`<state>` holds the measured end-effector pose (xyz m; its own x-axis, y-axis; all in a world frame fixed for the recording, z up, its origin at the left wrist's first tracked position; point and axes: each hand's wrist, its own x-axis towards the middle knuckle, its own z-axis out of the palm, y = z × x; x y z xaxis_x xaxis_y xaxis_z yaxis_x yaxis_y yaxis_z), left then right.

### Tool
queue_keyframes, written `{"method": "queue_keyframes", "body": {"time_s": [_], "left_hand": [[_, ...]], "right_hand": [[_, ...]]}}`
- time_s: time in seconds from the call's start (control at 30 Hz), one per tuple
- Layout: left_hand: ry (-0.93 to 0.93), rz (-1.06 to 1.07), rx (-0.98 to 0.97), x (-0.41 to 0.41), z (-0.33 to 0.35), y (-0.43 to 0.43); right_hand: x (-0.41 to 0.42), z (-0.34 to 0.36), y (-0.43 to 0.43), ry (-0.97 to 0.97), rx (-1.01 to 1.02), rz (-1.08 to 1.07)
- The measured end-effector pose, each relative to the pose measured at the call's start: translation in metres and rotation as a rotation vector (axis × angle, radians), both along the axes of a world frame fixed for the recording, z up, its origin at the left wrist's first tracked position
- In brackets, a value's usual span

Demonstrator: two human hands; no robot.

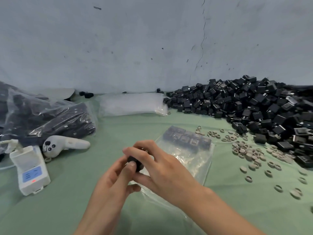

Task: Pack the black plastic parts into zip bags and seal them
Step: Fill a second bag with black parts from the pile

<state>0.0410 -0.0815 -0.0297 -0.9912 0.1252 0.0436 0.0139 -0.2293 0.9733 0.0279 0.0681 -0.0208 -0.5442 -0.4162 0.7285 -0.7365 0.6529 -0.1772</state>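
We note both hands, left (116, 173) and right (157, 165), pinching one black part (134, 162) above the open bag (189, 150).

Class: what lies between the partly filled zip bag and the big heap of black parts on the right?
In the head view, scattered grey rings and discs lie on the cloth between the zip bag and the heap of black parts.

The blue label (33, 174) on the white device (25, 158) is unreadable.
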Motion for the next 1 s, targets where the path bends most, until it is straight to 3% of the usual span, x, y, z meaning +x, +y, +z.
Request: {"method": "queue_keyframes", "body": {"time_s": [0.1, 0.2, 0.27, 0.37, 0.5, 0.63, 0.77, 0.9, 1.0], "left_hand": [[-0.042, 0.182, -0.151, -0.002, -0.004, 0.0], [0.039, 0.32, -0.532, 0.0, -0.011, -0.007], [0.141, 0.306, -0.799, 0.008, -0.014, -0.007], [0.295, 0.227, -0.957, 0.015, -0.016, 0.0], [0.315, 0.056, -1.107, 0.019, -0.011, -0.003], [0.259, -0.058, -1.091, 0.02, -0.005, -0.018], [0.299, -0.013, -1.053, 0.02, -0.009, -0.005], [0.38, 0.26, -0.927, 0.015, -0.011, 0.023], [0.455, 0.281, -1.157, 0.008, -0.006, 0.033]], "right_hand": [[-0.002, -0.008, 0.035, -0.011, 0.027, -0.09], [-0.01, -0.019, 0.102, -0.036, -0.058, -0.437], [-0.011, -0.03, 0.144, -0.247, -0.086, -0.744], [-0.015, -0.049, 0.171, -0.567, -0.011, -0.986], [-0.02, -0.054, 0.171, -0.607, 0.025, -0.993], [-0.018, -0.053, 0.172, -0.609, 0.005, -0.94], [-0.019, -0.051, 0.172, -0.633, -0.001, -0.927], [-0.019, -0.052, 0.172, -0.644, 0.027, -0.925], [-0.02, -0.053, 0.172, -0.651, 0.044, -0.924]]}}
